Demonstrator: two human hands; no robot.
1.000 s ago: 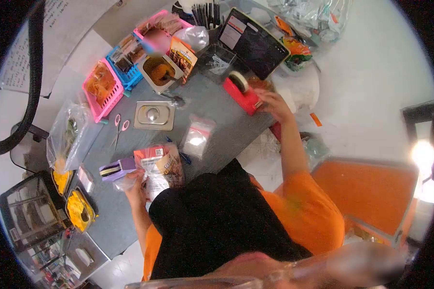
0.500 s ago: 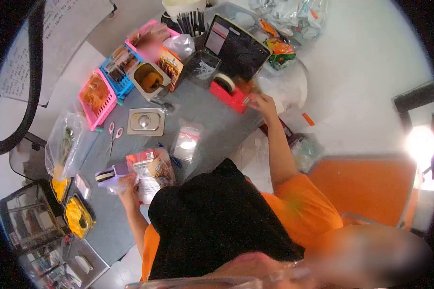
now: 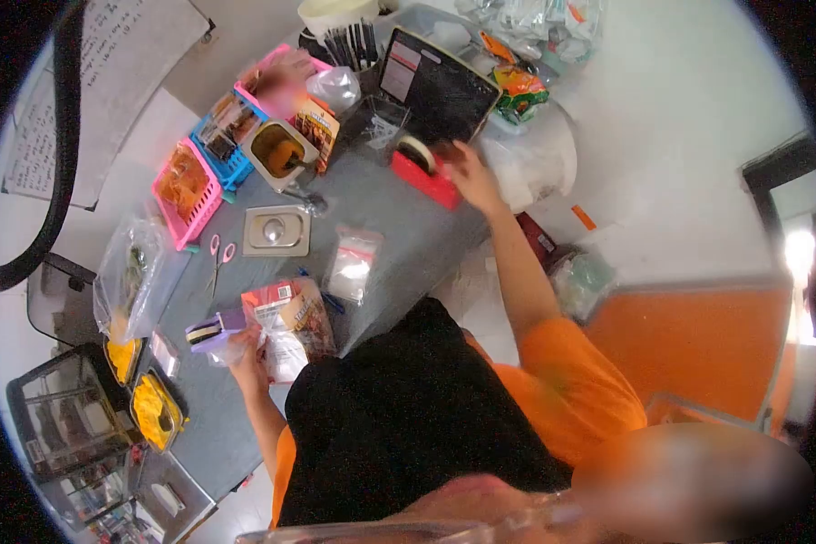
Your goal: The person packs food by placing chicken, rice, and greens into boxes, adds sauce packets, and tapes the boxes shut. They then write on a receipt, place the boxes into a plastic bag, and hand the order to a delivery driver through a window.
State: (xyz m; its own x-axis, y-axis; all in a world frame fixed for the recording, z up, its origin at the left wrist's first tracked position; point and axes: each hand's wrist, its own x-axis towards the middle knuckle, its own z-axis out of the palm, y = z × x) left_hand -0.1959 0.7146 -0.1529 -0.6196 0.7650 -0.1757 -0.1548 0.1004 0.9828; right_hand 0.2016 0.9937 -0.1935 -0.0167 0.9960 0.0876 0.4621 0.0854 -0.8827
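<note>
My left hand is closed on the left edge of a printed food pouch, which lies on the grey table close to my body. Just beyond those fingers is a purple tape dispenser with a roll in it. My right hand is raised beside the cutter end of a red tape dispenser, its fingers apart and slightly blurred. A roll of tape sits in the red dispenser. Between the two hands lies a clear zip bag with a red strip.
Scissors and a steel lid lie on the table. Behind them stand a steel container, pink basket, blue basket and a tablet. Trays of yellow food line the left edge.
My right hand has moved from the red dispenser's cutter end up and left toward its tape roll, and its fingers have spread. The left hand keeps its hold on the pouch.
</note>
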